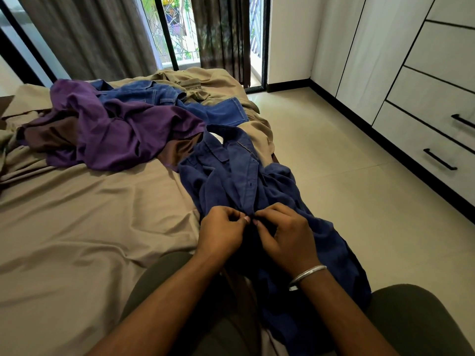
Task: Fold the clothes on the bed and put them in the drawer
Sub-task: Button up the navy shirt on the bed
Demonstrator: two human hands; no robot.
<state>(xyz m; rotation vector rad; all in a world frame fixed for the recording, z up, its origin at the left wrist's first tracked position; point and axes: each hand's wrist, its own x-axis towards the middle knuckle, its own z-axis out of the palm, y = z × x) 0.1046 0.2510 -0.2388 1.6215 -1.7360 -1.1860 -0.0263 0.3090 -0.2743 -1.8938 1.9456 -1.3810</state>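
Head view. I sit at the near right corner of the bed (77, 227), knees at the bottom of frame. A blue shirt (231, 176) lies lengthwise along the bed's right edge, collar toward the far end, its lower part draped over my lap and off the side.

My left hand (221, 231) and right hand (288, 237) meet at the shirt's front placket. Both are curled nearly closed, fingertips pinching the cloth at the button line, thumbs almost touching each other. A silver bangle (307, 274) sits on my right wrist.

Left of the shirt and farther off: a crumpled purple garment (110, 132), touching the shirt's collar area. Beyond it, blue jeans (159, 96), partly under the purple cloth. A tan garment (190, 83) lies at the far end of the bed.

Right side: white drawers (437, 140) with black handles along the wall, all closed, well apart from the bed across tiled floor (334, 155).
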